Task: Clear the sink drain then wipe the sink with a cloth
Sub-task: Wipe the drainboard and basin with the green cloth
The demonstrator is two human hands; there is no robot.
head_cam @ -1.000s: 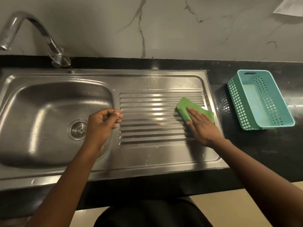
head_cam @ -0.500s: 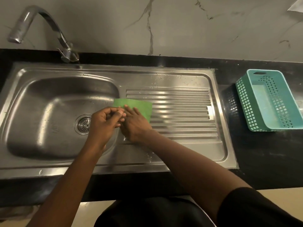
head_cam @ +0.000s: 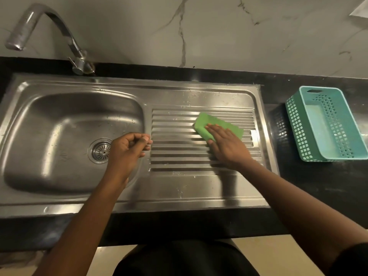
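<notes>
A steel sink [head_cam: 49, 188] has a basin on the left and a ribbed drainboard [head_cam: 179, 152] on the right. The round drain strainer [head_cam: 100, 150] sits in the basin floor, partly behind my left hand. My right hand [head_cam: 227, 146] lies flat on a folded green cloth [head_cam: 203, 124], pressing it onto the upper right of the drainboard. My left hand [head_cam: 127, 150] hovers over the basin's right edge with its fingers curled in; I cannot see anything in it.
A curved tap [head_cam: 49, 26] rises at the back left. A teal perforated basket [head_cam: 326, 124] stands on the black counter [head_cam: 308, 186] to the right of the sink. A marble wall runs behind.
My right hand has swept the green cloth from the drainboard's left side, beside my left hand, back to its upper right. My left hand has stayed put.
</notes>
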